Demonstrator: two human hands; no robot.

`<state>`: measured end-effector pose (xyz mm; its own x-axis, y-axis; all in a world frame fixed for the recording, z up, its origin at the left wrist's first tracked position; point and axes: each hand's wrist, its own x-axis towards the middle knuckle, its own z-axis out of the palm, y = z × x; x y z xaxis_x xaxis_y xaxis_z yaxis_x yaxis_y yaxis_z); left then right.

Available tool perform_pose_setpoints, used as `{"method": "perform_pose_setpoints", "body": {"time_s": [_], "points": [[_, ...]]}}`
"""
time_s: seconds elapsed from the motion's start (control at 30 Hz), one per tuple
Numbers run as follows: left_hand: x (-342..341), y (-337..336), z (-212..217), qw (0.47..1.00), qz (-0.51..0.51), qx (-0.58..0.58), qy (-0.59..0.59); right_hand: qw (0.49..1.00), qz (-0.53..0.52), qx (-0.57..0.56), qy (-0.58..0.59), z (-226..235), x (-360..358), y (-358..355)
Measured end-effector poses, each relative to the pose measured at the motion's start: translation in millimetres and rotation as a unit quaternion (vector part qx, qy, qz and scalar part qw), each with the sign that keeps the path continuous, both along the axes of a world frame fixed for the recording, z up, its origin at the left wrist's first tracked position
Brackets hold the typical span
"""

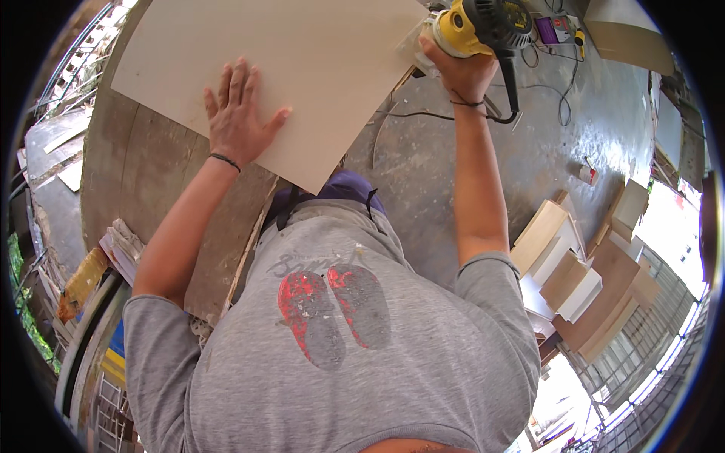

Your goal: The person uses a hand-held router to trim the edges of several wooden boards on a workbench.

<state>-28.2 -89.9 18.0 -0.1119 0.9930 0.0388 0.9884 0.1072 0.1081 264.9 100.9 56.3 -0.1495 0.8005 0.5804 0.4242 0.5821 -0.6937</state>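
Head view: my left hand [240, 121] lies flat and open on the pale board [302, 68] so it cannot slide on the workbench [143, 174]. My right hand [464, 68] is wrapped tight around the yellow power tool [483, 26] at the board's edge.

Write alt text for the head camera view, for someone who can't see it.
Left hand presses flat on a pale board lying on a workbench, while the right hand runs a yellow power tool along its edge. Offcuts lie on the floor.

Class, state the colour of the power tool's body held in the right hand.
Yellow and black power tool, seen in the head view.
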Motion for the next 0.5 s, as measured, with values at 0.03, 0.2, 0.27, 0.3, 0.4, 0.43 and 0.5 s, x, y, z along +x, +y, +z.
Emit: {"method": "perform_pose_setpoints", "body": {"time_s": [0.03,0.2,0.27,0.3,0.4,0.43,0.5], "points": [[-0.1,-0.3,-0.2,1.000,0.001,-0.001,0.000,1.000,0.006,0.001,0.004,1.9,-0.1,3.5],[-0.8,0.1,0.7,1.000,-0.003,-0.005,0.002,1.000,-0.005,0.015,-0.027,-2.4,10.3,26.3],[-0.9,-0.5,1.5,1.000,-0.003,-0.006,0.000,1.000,-0.007,0.013,-0.011,-3.5,12.1,32.4],[-1.1,-0.5,1.2,1.000,-0.003,-0.006,-0.001,1.000,-0.013,0.011,-0.002,-4.3,11.0,34.7],[-1.4,-0.1,0.2,1.000,-0.005,-0.005,0.001,0.997,-0.032,-0.051,-0.054,-5.6,16.7,41.1],[-1.4,0.1,0.5,1.000,-0.006,-0.007,0.001,0.992,-0.039,-0.082,-0.084,-6.2,19.1,42.8],[-1.0,0.9,1.7,1.000,-0.007,-0.008,0.002,0.991,-0.044,-0.104,-0.068,-7.6,20.0,45.3]]}}
